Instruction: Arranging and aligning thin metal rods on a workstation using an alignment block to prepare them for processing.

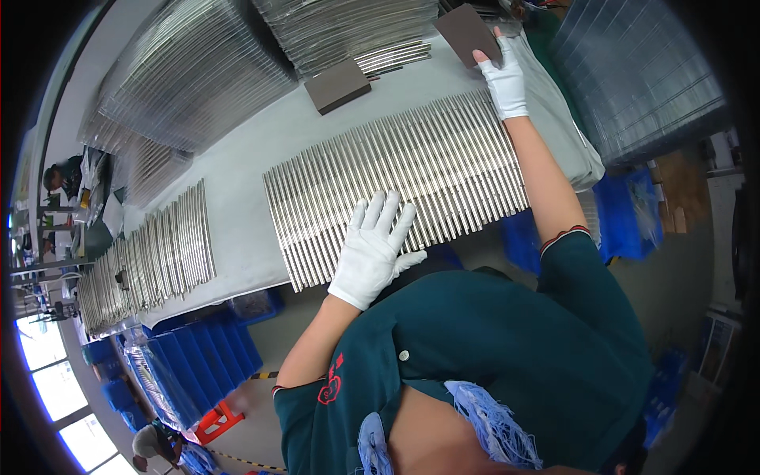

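A broad row of thin shiny metal rods lies side by side on the pale table cover. My left hand, in a white glove, rests flat on the near part of this row with its fingers spread. At the far right, my right hand grips a flat brown-grey block; its glove leaves the thumb and a fingertip bare. The block is held tilted beyond the far right corner of the row. A second brown-grey block lies behind the rods.
More metal rods lie at the table's left. Stacks of clear plastic trays stand at the back left, with others at the right. Blue bins sit below the table edge. Another person is at the lower left.
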A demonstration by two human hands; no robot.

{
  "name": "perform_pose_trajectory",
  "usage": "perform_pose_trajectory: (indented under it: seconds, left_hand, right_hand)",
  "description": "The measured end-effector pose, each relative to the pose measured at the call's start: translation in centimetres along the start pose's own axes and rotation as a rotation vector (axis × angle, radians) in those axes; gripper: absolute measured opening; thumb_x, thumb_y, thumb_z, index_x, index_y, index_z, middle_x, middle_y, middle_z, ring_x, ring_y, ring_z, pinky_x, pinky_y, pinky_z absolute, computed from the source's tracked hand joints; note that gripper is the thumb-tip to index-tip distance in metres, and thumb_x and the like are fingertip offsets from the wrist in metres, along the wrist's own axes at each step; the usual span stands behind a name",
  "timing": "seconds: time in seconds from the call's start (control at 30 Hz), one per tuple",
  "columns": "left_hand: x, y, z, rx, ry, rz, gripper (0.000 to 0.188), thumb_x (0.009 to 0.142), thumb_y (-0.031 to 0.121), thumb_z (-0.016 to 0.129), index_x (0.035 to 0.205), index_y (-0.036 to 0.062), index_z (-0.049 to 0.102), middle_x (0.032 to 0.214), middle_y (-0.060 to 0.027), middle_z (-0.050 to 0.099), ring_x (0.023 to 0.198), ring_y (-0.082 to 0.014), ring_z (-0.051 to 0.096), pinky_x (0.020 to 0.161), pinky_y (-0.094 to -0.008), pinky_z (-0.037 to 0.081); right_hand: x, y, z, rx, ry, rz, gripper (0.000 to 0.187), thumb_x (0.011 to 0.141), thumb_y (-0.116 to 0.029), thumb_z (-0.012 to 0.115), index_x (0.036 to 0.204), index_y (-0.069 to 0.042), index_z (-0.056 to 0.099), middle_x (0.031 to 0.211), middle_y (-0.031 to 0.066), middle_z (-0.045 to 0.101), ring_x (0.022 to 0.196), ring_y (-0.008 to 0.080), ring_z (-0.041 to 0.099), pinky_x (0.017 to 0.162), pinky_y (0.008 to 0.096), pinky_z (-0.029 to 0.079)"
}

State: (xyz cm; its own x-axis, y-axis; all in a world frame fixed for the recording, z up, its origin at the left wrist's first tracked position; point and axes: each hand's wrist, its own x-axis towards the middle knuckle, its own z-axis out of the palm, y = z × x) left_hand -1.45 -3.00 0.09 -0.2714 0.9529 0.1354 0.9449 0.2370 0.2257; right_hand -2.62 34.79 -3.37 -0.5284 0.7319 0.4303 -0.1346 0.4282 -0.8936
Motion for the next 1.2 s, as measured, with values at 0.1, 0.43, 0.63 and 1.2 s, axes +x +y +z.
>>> perform_pose_trajectory:
  seconds: [0.1, 0.43, 0.63, 1.2]
  left_hand:
    - [3.2, 1.4, 0.1, -0.124, -0.003, 0.156, 0.080, 0.081, 0.051, 0.069, 0.139, 0.0010, 0.046, 0.140, -0.0261, 0.046, 0.133, -0.0442, 0.041, 0.113, -0.0538, 0.029]
    - [8.3, 5.3, 4.0, -0.048, 0.052, 0.243, 0.067, 0.089, 0.044, 0.062, 0.137, 0.0009, 0.047, 0.141, -0.0242, 0.046, 0.134, -0.0406, 0.040, 0.115, -0.0504, 0.028]
    - [8.4, 5.4, 3.7, -0.034, 0.029, 0.235, 0.062, 0.090, 0.036, 0.063, 0.138, 0.0006, 0.046, 0.140, -0.0233, 0.046, 0.134, -0.0386, 0.041, 0.115, -0.0486, 0.029]
    - [8.1, 5.1, 4.1, -0.179, 0.111, 0.264, 0.059, 0.086, 0.033, 0.067, 0.132, 0.0001, 0.051, 0.137, -0.0204, 0.049, 0.132, -0.0371, 0.044, 0.113, -0.0468, 0.033]
  right_hand:
    - [0.0, -0.6, -0.3, 0.081, 0.044, -0.012, 0.071, 0.090, -0.024, 0.074, 0.147, -0.002, 0.040, 0.132, 0.0112, 0.058, 0.113, 0.0161, 0.059, 0.098, 0.0272, 0.046]
    - [0.4, -0.7, -0.8, 0.172, 0.165, 0.047, 0.070, 0.089, -0.023, 0.075, 0.146, 0.001, 0.041, 0.135, 0.0120, 0.056, 0.116, 0.0164, 0.057, 0.098, 0.0261, 0.045]
    - [0.6, -0.7, -0.9, 0.197, 0.196, 0.056, 0.071, 0.089, -0.023, 0.075, 0.145, 0.002, 0.040, 0.135, 0.0127, 0.056, 0.116, 0.0171, 0.057, 0.099, 0.0266, 0.045]
    - [-1.3, 0.0, 1.3, -0.247, -0.030, -0.311, 0.069, 0.084, -0.028, 0.078, 0.145, -0.024, 0.047, 0.111, 0.0129, 0.072, 0.093, 0.0252, 0.072, 0.079, 0.0332, 0.056]
